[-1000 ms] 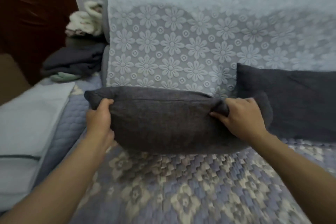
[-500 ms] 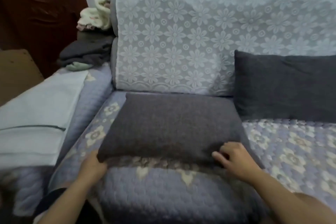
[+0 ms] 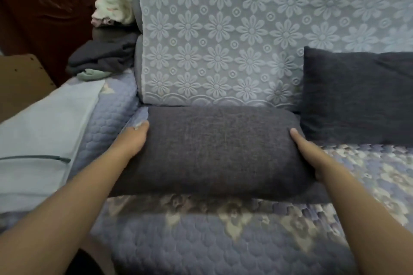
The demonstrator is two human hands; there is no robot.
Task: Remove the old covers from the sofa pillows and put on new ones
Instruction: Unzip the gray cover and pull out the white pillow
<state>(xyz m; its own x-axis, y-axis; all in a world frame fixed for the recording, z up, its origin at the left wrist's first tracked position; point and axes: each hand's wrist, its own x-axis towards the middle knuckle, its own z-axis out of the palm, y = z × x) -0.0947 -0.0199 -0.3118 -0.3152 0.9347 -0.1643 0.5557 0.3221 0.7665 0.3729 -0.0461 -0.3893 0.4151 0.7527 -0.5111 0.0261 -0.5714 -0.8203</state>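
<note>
Risk of slippage — left hand [image 3: 131, 143] and right hand [image 3: 306, 152] merely pressing pillow [image 3: 219, 152] between them, hidden fingers' grasp indeterminate.

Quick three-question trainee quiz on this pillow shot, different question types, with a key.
1. True or false: both hands are on the near grey pillow.
2. The second grey pillow is: A) flat on the seat, B) leaning against the floral backrest, C) on the floor.
3. Fill in: the left hand is at the pillow's ___ end, the right hand at its opposite end.

Key: 1 true; 2 B; 3 left.
</note>
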